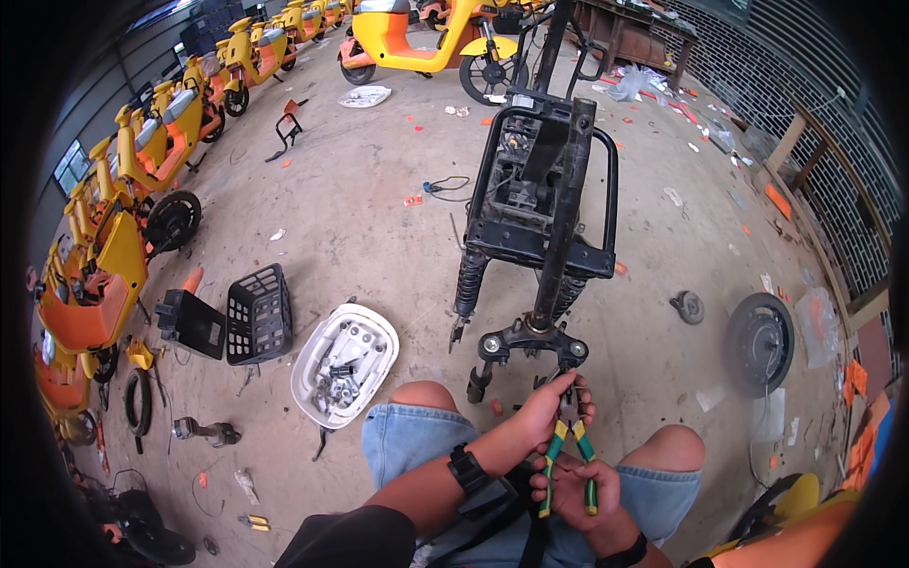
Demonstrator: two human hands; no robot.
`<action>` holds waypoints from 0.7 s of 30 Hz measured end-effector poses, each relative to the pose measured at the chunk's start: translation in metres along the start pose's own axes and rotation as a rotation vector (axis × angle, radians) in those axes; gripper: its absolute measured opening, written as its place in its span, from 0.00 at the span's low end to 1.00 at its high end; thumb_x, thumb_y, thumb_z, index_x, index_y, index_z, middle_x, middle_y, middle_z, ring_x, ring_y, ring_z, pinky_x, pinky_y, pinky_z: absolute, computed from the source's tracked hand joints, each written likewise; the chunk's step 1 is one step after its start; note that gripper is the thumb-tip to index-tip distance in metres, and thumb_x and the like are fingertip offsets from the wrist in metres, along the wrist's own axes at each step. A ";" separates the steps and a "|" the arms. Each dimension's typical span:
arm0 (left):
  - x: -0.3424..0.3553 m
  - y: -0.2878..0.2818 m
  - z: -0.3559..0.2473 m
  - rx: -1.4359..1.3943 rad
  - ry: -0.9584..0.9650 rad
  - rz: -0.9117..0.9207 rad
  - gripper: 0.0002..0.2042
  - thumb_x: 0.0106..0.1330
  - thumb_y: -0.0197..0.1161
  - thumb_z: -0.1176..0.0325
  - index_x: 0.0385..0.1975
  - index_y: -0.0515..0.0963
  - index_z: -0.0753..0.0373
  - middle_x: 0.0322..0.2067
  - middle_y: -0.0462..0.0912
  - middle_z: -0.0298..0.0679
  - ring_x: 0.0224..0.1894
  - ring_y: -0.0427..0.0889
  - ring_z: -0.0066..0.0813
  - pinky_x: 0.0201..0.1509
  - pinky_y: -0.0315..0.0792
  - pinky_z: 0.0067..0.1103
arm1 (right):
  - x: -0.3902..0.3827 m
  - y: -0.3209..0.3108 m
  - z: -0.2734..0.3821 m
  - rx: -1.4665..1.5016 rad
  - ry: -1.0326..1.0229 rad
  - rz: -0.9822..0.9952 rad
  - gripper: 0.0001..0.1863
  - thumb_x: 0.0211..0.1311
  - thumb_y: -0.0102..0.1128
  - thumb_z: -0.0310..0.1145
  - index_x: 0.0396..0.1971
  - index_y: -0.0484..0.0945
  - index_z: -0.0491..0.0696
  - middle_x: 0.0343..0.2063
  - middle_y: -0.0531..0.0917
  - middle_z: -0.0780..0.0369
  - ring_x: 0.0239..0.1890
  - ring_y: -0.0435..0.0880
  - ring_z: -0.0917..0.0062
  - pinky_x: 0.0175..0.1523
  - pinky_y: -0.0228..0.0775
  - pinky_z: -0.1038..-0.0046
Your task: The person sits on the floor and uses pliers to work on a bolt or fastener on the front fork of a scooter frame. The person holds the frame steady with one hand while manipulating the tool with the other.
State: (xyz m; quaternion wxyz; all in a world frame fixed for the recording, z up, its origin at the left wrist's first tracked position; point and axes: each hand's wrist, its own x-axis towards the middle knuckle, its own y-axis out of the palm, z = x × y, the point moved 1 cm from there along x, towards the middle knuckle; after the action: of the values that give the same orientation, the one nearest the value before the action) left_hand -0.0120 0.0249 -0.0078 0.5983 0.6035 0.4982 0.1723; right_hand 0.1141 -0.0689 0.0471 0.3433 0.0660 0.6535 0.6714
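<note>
In front of my knees stands a stripped black scooter frame (543, 248), its fork clamp (530, 339) at the near end. My right hand (585, 490) is closed round the handles of pliers (556, 456) with green and yellow grips, jaws pointing up toward the clamp. Just below the clamp, my left hand (546, 417) has its fingers curled beside the plier jaws. What it pinches is too small and too covered to make out. A white tray (381, 327) holding loose metal fittings lies on the floor left of my knee.
Beyond the tray are a black plastic basket (258, 317) and a black box (194, 324). On the right lie a wheel (760, 346) and a small round metal part (687, 306). Yellow scooters (156, 161) line the left; another yellow scooter (417, 38) stands behind the frame. Scraps litter the floor.
</note>
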 end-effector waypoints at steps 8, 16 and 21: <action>-0.002 0.002 0.003 0.065 0.031 -0.009 0.13 0.74 0.49 0.55 0.38 0.68 0.59 0.28 0.74 0.35 0.30 0.78 0.32 0.32 0.75 0.27 | -0.002 0.001 0.001 -0.028 -0.012 -0.055 0.35 0.51 0.51 0.39 0.59 0.64 0.35 0.48 0.76 0.53 0.47 0.77 0.61 0.53 0.69 0.62; -0.003 0.003 0.004 0.019 0.011 -0.021 0.14 0.73 0.51 0.53 0.39 0.69 0.59 0.27 0.73 0.34 0.29 0.76 0.30 0.32 0.74 0.25 | -0.002 -0.007 0.000 0.057 -0.014 0.015 0.34 0.56 0.48 0.39 0.61 0.63 0.34 0.51 0.76 0.49 0.51 0.78 0.57 0.59 0.69 0.58; -0.005 0.007 0.004 0.026 -0.021 -0.052 0.15 0.72 0.52 0.52 0.40 0.70 0.59 0.27 0.73 0.34 0.30 0.77 0.29 0.32 0.74 0.24 | -0.003 -0.006 0.000 0.030 -0.025 -0.032 0.33 0.57 0.48 0.40 0.60 0.64 0.35 0.52 0.76 0.48 0.53 0.78 0.55 0.60 0.69 0.57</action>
State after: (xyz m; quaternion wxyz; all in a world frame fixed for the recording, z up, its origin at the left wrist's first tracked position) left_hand -0.0083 0.0201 -0.0004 0.5999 0.5997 0.5097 0.1440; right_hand 0.1186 -0.0714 0.0427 0.3611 0.0691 0.6601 0.6551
